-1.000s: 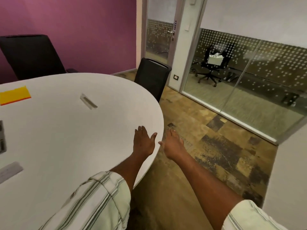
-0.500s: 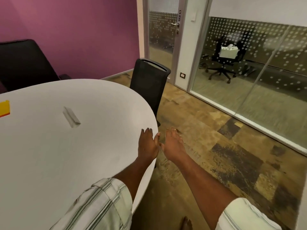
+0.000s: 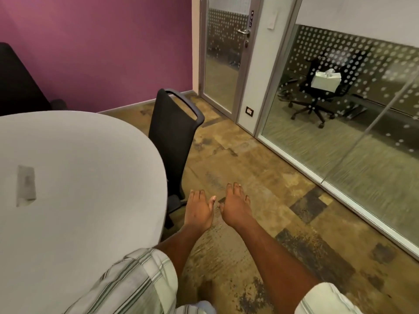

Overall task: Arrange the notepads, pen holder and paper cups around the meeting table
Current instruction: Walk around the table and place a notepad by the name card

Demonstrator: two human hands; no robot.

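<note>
Both hands, left hand point(image 3: 199, 211) and right hand point(image 3: 235, 209), hang open with nothing in them past the tabletop point(image 3: 90, 177) edge, probably free to fetch more supplies.

One head-worn view looks forward and down: counter point(image 3: 79, 177) fills the left of the frame, floor point(image 3: 260, 177) the middle, glass wall point(image 3: 362, 132) upper right.

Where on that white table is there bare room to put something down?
The table shows bare top between the grey insert and its curved right edge, up to the black chair. The tightest spot is that chair side. Both hands, left hand and right hand, hold nothing.
</note>
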